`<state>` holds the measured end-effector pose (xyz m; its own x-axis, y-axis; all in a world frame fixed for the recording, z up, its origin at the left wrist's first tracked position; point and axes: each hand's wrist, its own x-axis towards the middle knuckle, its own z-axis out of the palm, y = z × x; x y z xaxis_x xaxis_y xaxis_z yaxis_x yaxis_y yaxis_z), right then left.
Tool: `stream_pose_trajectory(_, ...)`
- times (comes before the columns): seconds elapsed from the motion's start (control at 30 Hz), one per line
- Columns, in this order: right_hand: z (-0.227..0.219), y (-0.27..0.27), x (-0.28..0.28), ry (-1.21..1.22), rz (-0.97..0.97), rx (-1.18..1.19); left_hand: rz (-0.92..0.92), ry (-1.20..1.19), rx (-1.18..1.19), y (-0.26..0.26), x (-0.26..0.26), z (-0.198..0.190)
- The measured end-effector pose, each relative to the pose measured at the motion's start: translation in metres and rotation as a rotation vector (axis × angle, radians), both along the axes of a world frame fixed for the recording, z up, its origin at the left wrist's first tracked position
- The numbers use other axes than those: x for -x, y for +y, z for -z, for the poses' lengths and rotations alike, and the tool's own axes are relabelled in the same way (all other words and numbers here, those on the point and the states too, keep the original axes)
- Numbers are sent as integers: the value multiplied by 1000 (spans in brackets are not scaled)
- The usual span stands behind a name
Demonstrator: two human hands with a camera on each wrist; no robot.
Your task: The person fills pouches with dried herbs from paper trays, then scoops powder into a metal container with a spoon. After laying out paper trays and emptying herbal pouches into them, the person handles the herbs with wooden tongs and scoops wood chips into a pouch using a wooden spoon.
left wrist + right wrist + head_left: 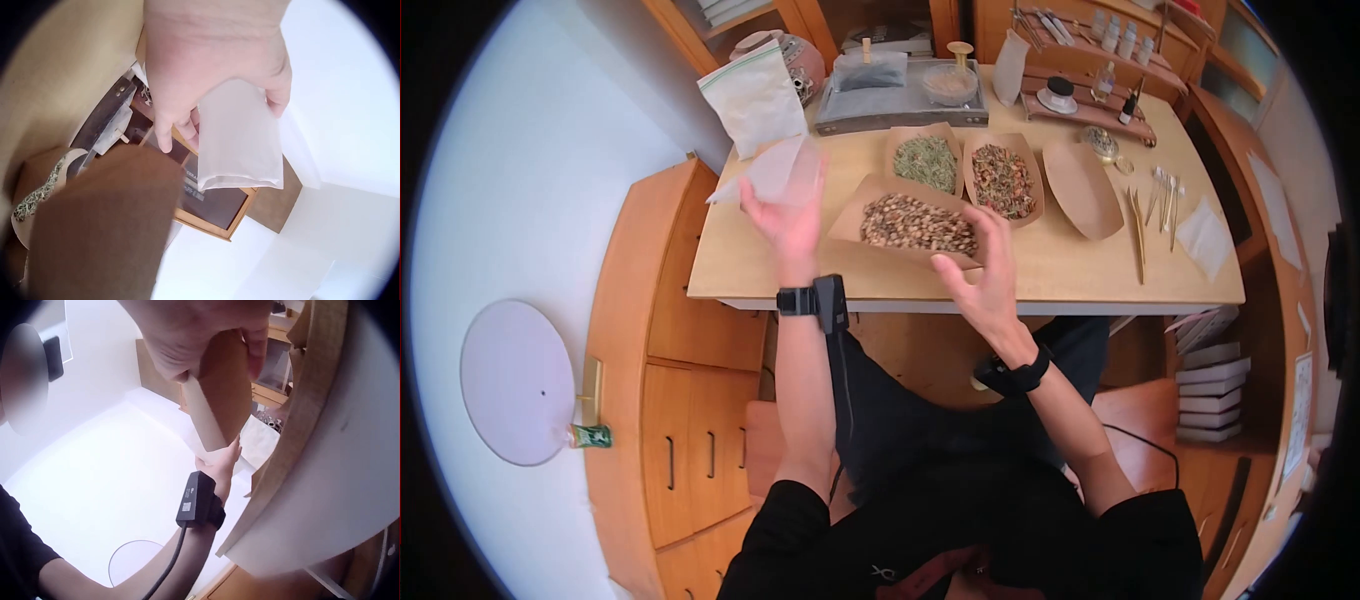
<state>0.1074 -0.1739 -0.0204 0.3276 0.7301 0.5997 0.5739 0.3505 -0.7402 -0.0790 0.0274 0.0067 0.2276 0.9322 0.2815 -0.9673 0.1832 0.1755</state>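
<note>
Fingers of the right hand [990, 288] grip one end of the paper tray [854, 207] of brown dried bits [915, 222] above the desk [1090, 282]; its long axis runs leftward, toward the white bag [776, 170] held between the left hand's [790, 225] thumb and fingers.

I see the left arm [805, 400] stretched out ahead, nearly straight, and the left hand [788, 222] holding on, with its thumb spread away from the other side. The right arm [1080, 425] slants in toward the middle. The right hand [985, 285] is gripping, its thumb [955, 280] apart from its fingers [1000, 240].
</note>
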Motion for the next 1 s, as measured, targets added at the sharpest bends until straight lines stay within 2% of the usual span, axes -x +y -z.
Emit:
stream_pose_trajectory(0.07,-9,-2,-14,85,25,-65,-20,104,-19,-2,-21,-6)
stream_pose_trajectory(0.1,-16,-4,-19,130,32,-62,-41,71,-10,1,-29,-2)
stream_pose_trajectory(0.17,-22,-3,-34,120,35,-97,177,-19,-20,7,-44,7)
stream_pose_trajectory(0.2,-25,-2,-39,145,63,-140,156,-56,-16,7,-52,9)
stream_pose_trajectory(0.27,-36,0,-46,138,61,-127,181,97,-69,5,-66,13)
stream_pose_trajectory(0.3,-43,2,-48,100,90,-138,167,67,-61,3,-72,15)
stream_pose_trajectory(0.37,-51,6,-51,45,108,-143,131,142,38,1,-79,18)
stream_pose_trajectory(0.77,-43,34,-30,-223,190,-86,126,123,-2,-2,-71,19)
stream_pose_trajectory(1.0,-50,46,-31,-168,179,-88,112,150,-14,-6,-71,16)
